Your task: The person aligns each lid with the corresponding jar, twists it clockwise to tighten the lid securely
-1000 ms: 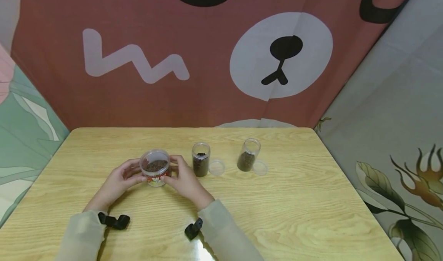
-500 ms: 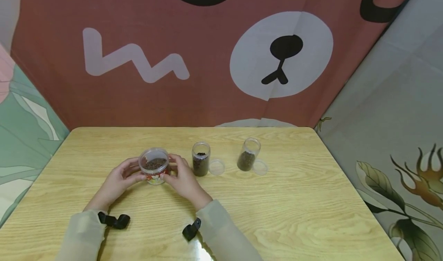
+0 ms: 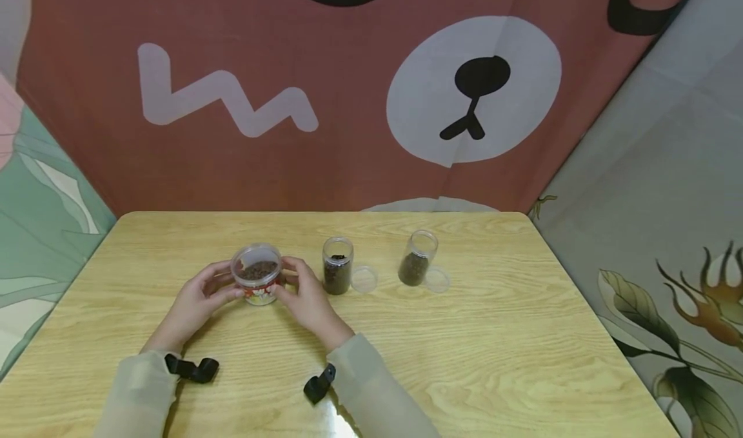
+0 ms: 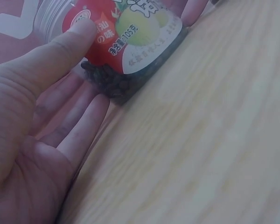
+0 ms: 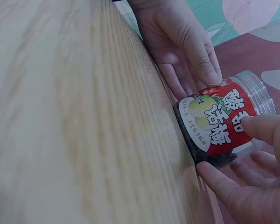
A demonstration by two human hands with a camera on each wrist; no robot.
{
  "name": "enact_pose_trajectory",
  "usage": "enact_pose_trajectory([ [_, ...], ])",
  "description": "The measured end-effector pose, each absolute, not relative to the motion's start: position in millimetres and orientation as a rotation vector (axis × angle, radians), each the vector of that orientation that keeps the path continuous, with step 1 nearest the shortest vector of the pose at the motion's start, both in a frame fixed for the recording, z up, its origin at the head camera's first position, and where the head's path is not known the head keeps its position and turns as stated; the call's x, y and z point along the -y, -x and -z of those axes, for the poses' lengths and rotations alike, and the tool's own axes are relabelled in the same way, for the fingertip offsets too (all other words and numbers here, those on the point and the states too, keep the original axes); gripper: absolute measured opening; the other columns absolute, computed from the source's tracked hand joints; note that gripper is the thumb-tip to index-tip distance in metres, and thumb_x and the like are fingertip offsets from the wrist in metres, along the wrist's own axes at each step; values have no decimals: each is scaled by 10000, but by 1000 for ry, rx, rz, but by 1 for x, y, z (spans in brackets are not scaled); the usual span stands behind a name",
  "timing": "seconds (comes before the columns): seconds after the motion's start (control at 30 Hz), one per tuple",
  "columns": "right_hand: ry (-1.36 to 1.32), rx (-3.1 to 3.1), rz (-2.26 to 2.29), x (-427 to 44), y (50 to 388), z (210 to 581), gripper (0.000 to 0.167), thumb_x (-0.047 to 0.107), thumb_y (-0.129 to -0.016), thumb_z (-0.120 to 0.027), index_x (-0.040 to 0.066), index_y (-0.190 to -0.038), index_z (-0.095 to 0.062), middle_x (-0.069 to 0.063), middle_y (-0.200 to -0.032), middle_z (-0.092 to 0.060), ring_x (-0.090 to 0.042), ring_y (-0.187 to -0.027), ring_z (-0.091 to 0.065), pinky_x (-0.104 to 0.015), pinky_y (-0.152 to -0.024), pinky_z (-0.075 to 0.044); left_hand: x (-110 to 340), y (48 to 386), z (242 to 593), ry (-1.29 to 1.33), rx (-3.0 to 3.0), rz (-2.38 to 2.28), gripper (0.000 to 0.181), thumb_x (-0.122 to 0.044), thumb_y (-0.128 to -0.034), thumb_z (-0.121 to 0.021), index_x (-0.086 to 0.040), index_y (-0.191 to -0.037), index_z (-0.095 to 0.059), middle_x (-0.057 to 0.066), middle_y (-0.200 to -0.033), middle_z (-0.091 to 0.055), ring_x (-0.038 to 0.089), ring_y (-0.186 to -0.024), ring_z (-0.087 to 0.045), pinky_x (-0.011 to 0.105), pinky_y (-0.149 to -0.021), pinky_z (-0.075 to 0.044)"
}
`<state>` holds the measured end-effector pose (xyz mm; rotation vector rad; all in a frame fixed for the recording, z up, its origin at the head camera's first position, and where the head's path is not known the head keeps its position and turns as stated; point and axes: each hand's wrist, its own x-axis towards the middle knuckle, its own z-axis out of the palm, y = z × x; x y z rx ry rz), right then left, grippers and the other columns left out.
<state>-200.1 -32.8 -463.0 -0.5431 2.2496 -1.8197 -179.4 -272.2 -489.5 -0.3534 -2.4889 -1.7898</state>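
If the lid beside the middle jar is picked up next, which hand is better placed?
Probably the right hand: it is nearer the lid, while the left hand is on the red-labelled jar's far side. Both hold that jar, so the right would need to let go first.

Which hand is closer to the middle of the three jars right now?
Right. The right hand, on the right side of the red-labelled jar, is just left of the middle jar; the left hand is farther off, on the red-labelled jar's left side.
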Motion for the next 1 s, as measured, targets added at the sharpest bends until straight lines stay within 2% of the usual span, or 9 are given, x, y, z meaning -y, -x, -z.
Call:
enact_pose_trajectory([
  [0.2, 514, -2237, 1833, 33, 202, 462, 516, 123, -1016, -637, 89, -1490, -438, -88, -1500, -474, -272, -1293, -557, -235, -934, -535, 270, 180, 488, 317, 2495, 1790, 568, -161, -975, -699, -47, -1485, -475, 196, -1449, -504, -82, -1178, -536, 126, -900, -510],
  [0.53, 491, -2218, 1838, 34, 202, 465, 503, 195, -1020, -645, 149, -1488, -466, -51, -1491, -489, -264, -1297, -545, -274, -963, -530, 270, 178, 489, 286, 2480, 1740, 558, -153, -966, -712, -39, -1467, -494, 188, -1428, -526, -89, -1164, -541, 115, -898, -505],
  [0.8, 542, -2203, 1825, 33, 203, 465, 516, 178, -1034, -618, 144, -1516, -437, -56, -1518, -463, -265, -1317, -533, -275, -999, -505, 271, 177, 488, 290, 2477, 1726, 559, -149, -972, -704, -27, -1471, -483, 198, -1431, -513, -95, -1162, -535, 114, -890, -509],
  [1.0, 560, -2220, 1817, 33, 203, 465, 518, 157, -1034, -613, 123, -1519, -435, -72, -1526, -460, -272, -1313, -540, -290, -1030, -483, 270, 177, 486, 276, 2468, 1796, 580, -159, -974, -703, -51, -1492, -466, 156, -1455, -506, -78, -1181, -536, 118, -901, -505],
])
